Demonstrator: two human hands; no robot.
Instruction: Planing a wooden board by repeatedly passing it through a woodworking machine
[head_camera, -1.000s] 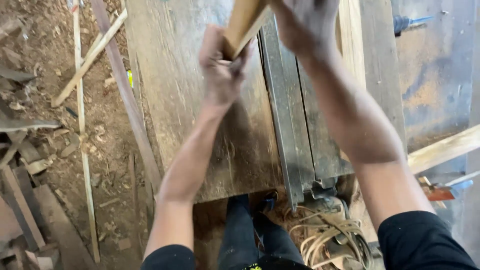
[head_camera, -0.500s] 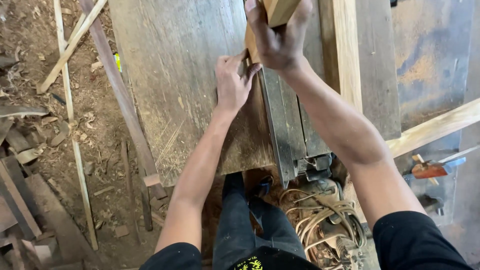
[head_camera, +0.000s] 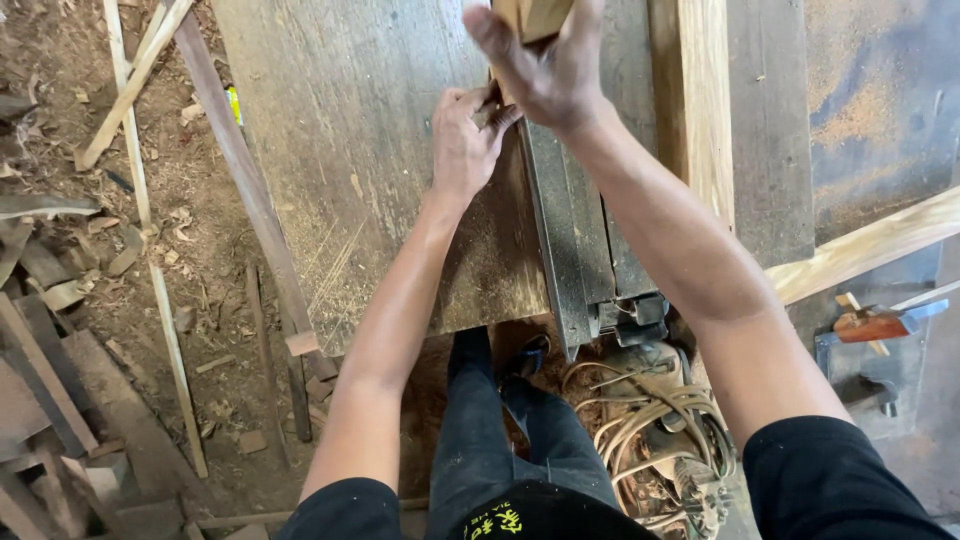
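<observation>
Gripped tight in the right hand (head_camera: 550, 70), a wood block (head_camera: 535, 15) sat above the worn table (head_camera: 340, 150); the left hand (head_camera: 465, 140) pressed its lower end, fingers curled.

Dirt floor (head_camera: 200, 300) w/ sawdust & wood scraps (head_camera: 60, 290); worn wooden workbench (head_camera: 350, 150); daylight, cables (head_camera: 650, 420) underneath.

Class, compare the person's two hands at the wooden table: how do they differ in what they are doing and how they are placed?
The right hand is raised and grips a wood block; the left hand lies low against the table top. The right hand sits higher in the picture, at its top edge; the left hand is just below and to its left. The right hand's fingers curl round the block; the left hand's are loosely bent. Both hands are bare and close together.
</observation>
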